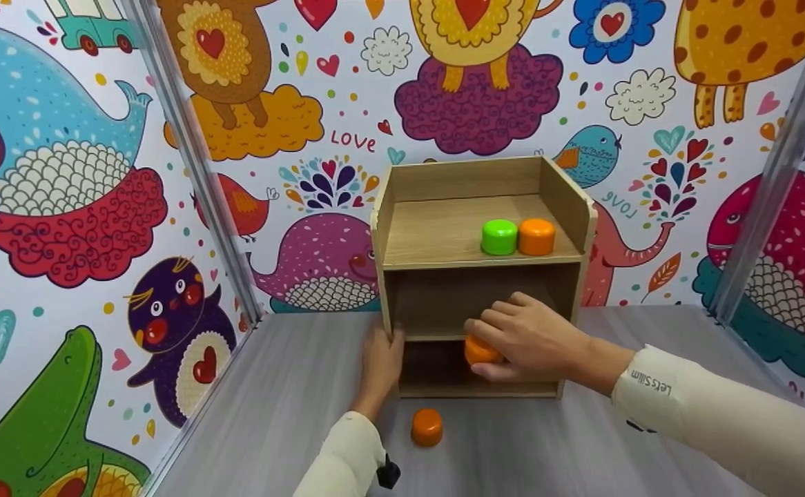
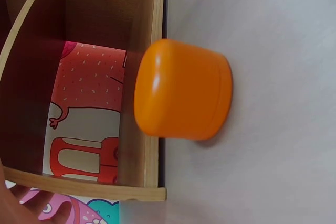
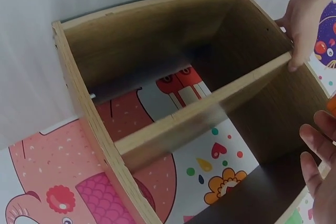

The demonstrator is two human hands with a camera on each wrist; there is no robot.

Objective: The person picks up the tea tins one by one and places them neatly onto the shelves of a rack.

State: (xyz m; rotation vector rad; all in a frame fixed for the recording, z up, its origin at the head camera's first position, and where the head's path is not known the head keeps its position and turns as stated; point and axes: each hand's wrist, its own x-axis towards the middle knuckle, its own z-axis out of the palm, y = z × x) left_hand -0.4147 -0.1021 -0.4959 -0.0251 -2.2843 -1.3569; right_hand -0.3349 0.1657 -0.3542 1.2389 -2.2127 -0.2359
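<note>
My left hand (image 1: pixel 382 362) grips the left side panel of a small wooden shelf (image 1: pixel 482 264), its thumb by the front edge in the right wrist view. My right hand (image 1: pixel 530 338) holds an orange round-edged cylinder (image 1: pixel 481 350) in front of the lower compartment; the fingers partly cover it. On the tabletop before the shelf stands another orange cylinder (image 1: pixel 427 427), seen close up in the left wrist view (image 2: pixel 184 90). A green cylinder (image 1: pixel 499 237) and a third orange cylinder (image 1: pixel 536 237) sit side by side on the top level, toward its right.
The shelf stands on a grey tabletop (image 1: pixel 292 386) near the back wall. Cartoon-printed panels (image 1: pixel 347 83) close off the back and sides, with metal posts (image 1: pixel 195 159) at the corners. The shelf's compartments are open at the front and show the printed wall behind in the wrist views.
</note>
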